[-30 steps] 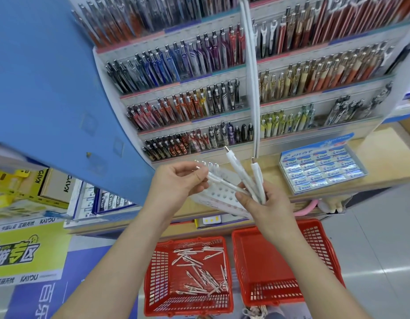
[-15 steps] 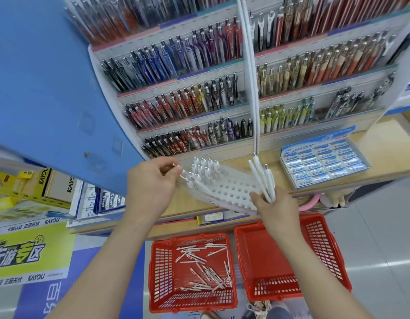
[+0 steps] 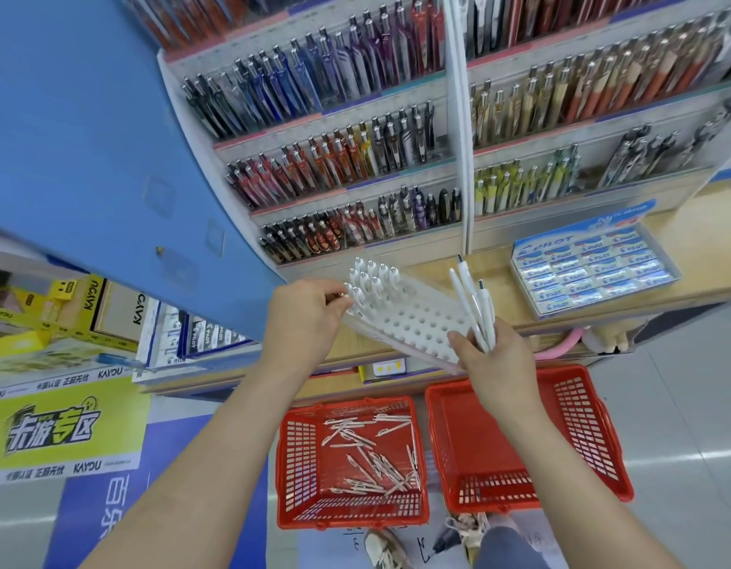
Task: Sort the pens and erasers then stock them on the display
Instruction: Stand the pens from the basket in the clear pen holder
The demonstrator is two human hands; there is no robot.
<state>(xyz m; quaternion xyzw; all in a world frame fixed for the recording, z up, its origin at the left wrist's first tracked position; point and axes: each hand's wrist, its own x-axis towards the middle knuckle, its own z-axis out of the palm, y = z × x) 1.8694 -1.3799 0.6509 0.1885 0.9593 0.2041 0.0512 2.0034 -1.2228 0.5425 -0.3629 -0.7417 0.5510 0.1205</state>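
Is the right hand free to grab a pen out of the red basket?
Probably not right now. The right hand is already full of white pens, and the left basket with loose pens sits low on the floor.

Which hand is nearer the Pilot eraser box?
Right. The right hand, holding white pens, is just left of the eraser box; the left hand is farther left, across the perforated tray.

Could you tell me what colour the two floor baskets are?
Red, both baskets, clearest in the head view.
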